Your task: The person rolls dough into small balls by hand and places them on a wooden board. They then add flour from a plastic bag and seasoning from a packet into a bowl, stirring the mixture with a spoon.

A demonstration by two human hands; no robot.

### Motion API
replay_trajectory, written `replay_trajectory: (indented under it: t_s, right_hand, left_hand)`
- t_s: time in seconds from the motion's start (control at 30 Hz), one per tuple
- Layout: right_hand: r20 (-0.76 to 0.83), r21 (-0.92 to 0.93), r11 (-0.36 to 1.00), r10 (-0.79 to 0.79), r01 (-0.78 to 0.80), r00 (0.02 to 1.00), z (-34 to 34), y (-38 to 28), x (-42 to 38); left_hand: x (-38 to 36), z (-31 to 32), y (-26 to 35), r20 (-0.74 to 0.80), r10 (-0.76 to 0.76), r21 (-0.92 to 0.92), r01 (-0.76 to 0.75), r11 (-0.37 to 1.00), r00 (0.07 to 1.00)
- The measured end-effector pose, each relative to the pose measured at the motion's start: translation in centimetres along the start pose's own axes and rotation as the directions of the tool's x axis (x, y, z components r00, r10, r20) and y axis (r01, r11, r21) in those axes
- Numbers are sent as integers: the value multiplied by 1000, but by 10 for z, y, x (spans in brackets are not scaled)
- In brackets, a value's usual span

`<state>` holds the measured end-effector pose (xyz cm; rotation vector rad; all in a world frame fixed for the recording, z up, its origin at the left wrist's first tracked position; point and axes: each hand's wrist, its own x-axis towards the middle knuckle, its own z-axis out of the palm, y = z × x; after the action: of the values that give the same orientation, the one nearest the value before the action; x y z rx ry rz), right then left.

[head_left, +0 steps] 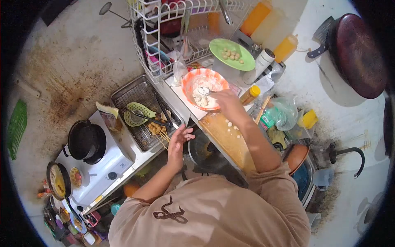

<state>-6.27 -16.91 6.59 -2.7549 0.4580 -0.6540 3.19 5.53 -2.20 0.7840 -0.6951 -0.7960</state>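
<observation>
An orange-and-white bowl (189, 80) holds a white, floury mixture (200, 100). My right hand (226, 101) is closed at the bowl's right rim, gripping a metal spoon (204, 91) whose head is over the mixture. Its fingertips are partly hidden. My left hand (180, 140) hangs in the air in front of the counter, fingers apart, holding nothing. Below the bowl lies a wooden board (218, 131) with several small pale balls (230, 124) on it. Behind the bowl, a green plate (222, 46) carries several round pale balls (232, 54).
On the left are a wire-basket tray (119, 92) with skewers (157, 128) and a green strainer (133, 117), then a stove (117, 152) with a black pot (84, 140). A yellow-capped jar (249, 94) and plastic bag (286, 115) stand right. A dish rack (158, 24) rises behind.
</observation>
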Motion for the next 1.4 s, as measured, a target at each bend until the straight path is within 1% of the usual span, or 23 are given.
replay_trajectory:
  t_s: [0.07, 0.17, 0.27, 0.3, 0.4, 0.5, 0.57, 0.6, 0.7, 0.8, 0.83, 0.87, 0.9, 0.93, 0.97, 1.0, 1.03, 1.07, 1.13, 1.17, 1.27, 1.3, 1.4]
  right_hand:
    - [161, -40, 999, 26, -19, 987, 14, 2, 25]
    - [400, -324, 945, 182, -47, 898, 44, 23, 52]
    - [594, -426, 893, 153, 147, 790, 50, 29, 64]
    - [558, -403, 879, 15, 255, 830, 48, 29, 61]
    - [540, -348, 926, 70, 147, 839, 53, 30, 67]
    - [597, -282, 890, -130, 359, 792, 55, 46, 71]
    - [584, -268, 914, -98, 305, 806, 64, 52, 69]
    - [575, -262, 924, -81, 277, 814, 63, 50, 69]
    - [604, -284, 861, -180, 421, 776, 58, 46, 68]
    - [397, -74, 980, -140, 184, 907, 56, 47, 64]
    - [310, 36, 993, -121, 116, 943, 55, 47, 64]
    - [224, 151, 987, -89, 55, 970, 54, 48, 62]
    - [141, 268, 963, -44, 5, 989, 50, 44, 60]
    - [165, 411, 895, 111, -171, 980, 48, 40, 57]
    - [211, 539, 775, 255, -330, 944, 47, 35, 54]
    - [276, 645, 610, 377, -461, 884, 46, 29, 52]
    - [199, 757, 542, 340, -365, 919, 51, 29, 50]
    - [205, 758, 529, 362, -382, 909, 52, 32, 47]
    - [213, 759, 503, 408, -414, 888, 46, 30, 43]
    - [253, 798, 413, 430, -438, 867, 47, 31, 40]
    - [225, 805, 378, 520, -458, 824, 26, 11, 34]
    - [146, 755, 485, 531, -441, 834, 17, 3, 32]
    - [153, 748, 495, 520, -443, 840, 31, 21, 26]
  left_hand:
    - [1, -2, 1, 1, -10, 17, 10, 1000, 1000]
    - [5, -5, 5, 58, 31, -26, -30, 999, 998]
    - [8, -11, 8, 104, 57, -51, -52, 997, 993]
    - [8, -14, 9, 106, 55, -49, -50, 998, 993]
    - [9, -21, 8, 101, 42, -49, -37, 998, 994]
    - [10, -24, 12, 100, 27, -62, -21, 998, 995]
    - [12, -24, 13, 99, 13, -87, -5, 996, 995]
    - [15, -25, 13, 117, 31, -88, -21, 996, 993]
    - [25, -26, 13, 158, 86, -95, -71, 993, 984]
    - [37, -28, 19, 161, 81, -64, -72, 995, 984]
    - [44, -27, 22, 127, 120, -29, -117, 993, 985]
    - [52, -26, 25, 103, 98, 57, -104, 993, 990]
    - [61, -25, 27, 78, 77, 141, -88, 986, 994]
    - [70, -24, 28, 52, 61, 223, -71, 972, 997]
    - [83, -22, 25, 67, 122, 268, -136, 954, 990]
    - [99, -17, 27, 141, 225, 465, -265, 845, 964]
    - [117, -11, 30, 236, 310, 623, -388, 679, 921]
    - [131, -4, 32, 347, 368, 732, -495, 468, 862]
    - [149, 17, 38, 408, 322, 847, -486, 216, 854]
    - [154, 26, 39, 436, 297, 875, -478, 81, 849]
    - [170, 32, 21, 466, 191, 872, -485, 65, 864]
    - [179, 25, 5, 508, 272, 821, -555, 136, 817]
    - [188, 28, -1, 608, 290, 746, -657, 112, 739]
